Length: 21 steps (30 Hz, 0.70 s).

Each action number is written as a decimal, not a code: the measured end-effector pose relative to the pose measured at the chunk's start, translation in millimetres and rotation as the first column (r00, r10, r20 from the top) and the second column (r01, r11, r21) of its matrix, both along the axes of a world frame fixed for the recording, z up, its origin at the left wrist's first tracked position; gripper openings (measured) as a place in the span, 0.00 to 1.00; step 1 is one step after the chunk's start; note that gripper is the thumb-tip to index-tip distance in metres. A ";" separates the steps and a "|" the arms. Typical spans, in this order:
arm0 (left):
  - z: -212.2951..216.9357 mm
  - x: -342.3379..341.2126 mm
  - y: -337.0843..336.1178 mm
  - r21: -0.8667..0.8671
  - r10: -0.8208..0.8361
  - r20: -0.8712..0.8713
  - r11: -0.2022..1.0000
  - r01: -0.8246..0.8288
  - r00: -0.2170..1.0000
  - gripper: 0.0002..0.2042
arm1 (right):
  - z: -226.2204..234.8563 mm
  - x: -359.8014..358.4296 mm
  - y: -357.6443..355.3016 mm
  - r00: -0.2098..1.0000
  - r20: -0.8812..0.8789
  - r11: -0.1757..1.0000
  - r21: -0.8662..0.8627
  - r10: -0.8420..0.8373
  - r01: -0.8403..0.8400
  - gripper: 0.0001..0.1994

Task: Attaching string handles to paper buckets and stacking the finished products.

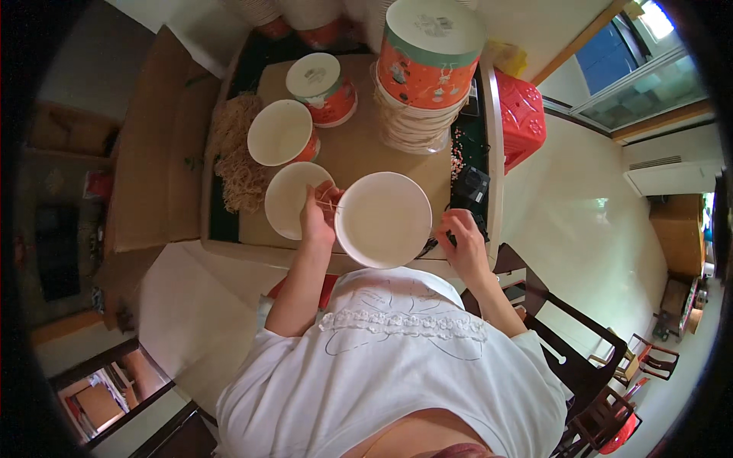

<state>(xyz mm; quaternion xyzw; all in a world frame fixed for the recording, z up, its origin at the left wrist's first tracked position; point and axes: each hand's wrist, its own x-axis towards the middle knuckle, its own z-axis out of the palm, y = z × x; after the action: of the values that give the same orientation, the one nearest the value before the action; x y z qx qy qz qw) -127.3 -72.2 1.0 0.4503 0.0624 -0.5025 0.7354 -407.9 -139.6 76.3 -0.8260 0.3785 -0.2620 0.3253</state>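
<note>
A white-lined paper bucket [383, 220] is at the table's near edge in front of me, its open mouth facing up. At its left rim, my left hand [319, 216] is closed on a thin beige cord [330, 204] that reaches the bucket's side. Close by the opposite rim, my right hand [463, 243] has its fingers pinched together; whatever they hold is too small to make out. Just behind my left hand stands another open bucket [286, 200], partly covered by it.
Beyond are an open red bucket [280, 132], an upturned one [314, 75] and a tall bucket stack [431, 53] above bundled cords [416, 126]. Loose cords [240, 153] heap at the left beside a cardboard box [156, 145]. A black device [471, 184] and red stool [521, 118] are right.
</note>
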 end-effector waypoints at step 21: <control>32.7 -15.3 -6.1 -0.179 -0.046 -0.236 0.984 0.003 0.971 0.27 | 38.0 4.7 10.4 0.995 0.094 0.964 0.263 0.024 -0.048 0.12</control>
<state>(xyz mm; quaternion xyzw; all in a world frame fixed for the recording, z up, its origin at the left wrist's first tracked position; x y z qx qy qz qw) -142.6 -78.2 33.8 0.3197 0.1001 -0.5657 0.7535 -403.2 -129.1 114.3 -0.7691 0.3800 -0.2401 0.4544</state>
